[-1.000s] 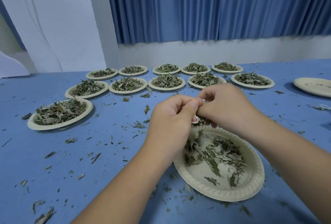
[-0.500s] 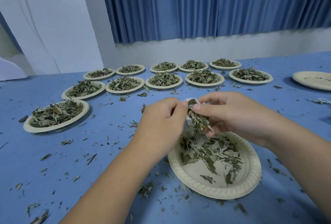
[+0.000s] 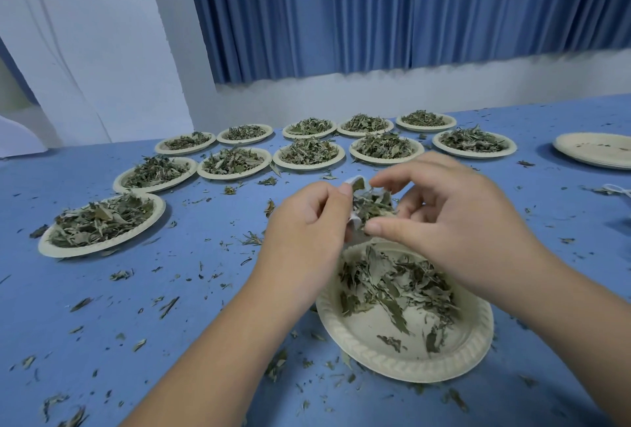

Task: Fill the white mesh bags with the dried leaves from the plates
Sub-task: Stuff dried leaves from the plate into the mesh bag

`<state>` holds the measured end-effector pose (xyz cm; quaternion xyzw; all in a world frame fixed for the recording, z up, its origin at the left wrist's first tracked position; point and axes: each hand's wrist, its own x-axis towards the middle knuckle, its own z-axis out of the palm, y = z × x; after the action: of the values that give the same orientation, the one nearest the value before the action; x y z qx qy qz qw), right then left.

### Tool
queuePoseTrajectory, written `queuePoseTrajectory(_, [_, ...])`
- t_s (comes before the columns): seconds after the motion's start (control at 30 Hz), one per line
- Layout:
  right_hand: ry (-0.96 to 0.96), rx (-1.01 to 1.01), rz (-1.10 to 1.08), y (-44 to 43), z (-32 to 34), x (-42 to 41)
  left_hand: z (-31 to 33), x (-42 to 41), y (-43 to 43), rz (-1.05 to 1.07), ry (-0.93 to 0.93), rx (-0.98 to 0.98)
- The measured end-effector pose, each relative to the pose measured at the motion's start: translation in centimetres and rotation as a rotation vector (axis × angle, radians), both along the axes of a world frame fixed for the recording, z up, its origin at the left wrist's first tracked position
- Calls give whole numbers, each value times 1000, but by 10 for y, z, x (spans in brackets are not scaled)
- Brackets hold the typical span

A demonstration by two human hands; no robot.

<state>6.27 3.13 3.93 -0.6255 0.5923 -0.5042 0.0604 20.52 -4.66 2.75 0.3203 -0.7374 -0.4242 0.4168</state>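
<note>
A small white mesh bag hangs above the far rim of the near paper plate, mostly hidden between my hands. My left hand pinches the bag's edge between thumb and fingers. My right hand is at the bag's mouth, its thumb and fingers curled round a clump of dried leaves that sticks out of the opening. The near plate holds a loose, thin layer of dried green leaves.
Several paper plates heaped with dried leaves stand in two rows at the back, one more at the left. A stack of bare plates sits far right. Leaf crumbs litter the blue table. Blue curtain behind.
My hands have opened apart over the plate. The bag's mouth now shows, and my right hand has brought a clump of leaves up to it.
</note>
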Motion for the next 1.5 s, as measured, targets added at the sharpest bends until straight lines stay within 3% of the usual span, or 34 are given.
queuePoseTrajectory(0.3, [325,-144,-153,4,1,6,4,-4,10,-42,-10,-106])
queuePoseTrajectory(0.57, [453,-40,-231,-1,7,14,2,-5,10,-104,19,-81])
queuePoseTrajectory(0.7, [151,61,-25,6,17,10,2,-2,5,-66,58,-113])
queuePoseTrajectory(0.97, [-179,103,157,-3,26,1,3,-1,6,-99,96,-70])
queuePoseTrajectory(1.13, [-201,137,112,-17,24,-4,3,-1,6,-134,146,-9])
queuePoseTrajectory(1.23, [-232,388,77,-26,27,-9,3,1,5,-135,166,0])
queuePoseTrajectory(1.33, [-383,694,318,-27,31,-8,4,3,4,-165,181,23])
queuePoseTrajectory(1.4, [-495,685,373,-30,28,-7,5,2,3,-190,189,48])
queuePoseTrajectory(1.5, [-493,544,257,-34,26,3,5,3,1,-160,165,-8])
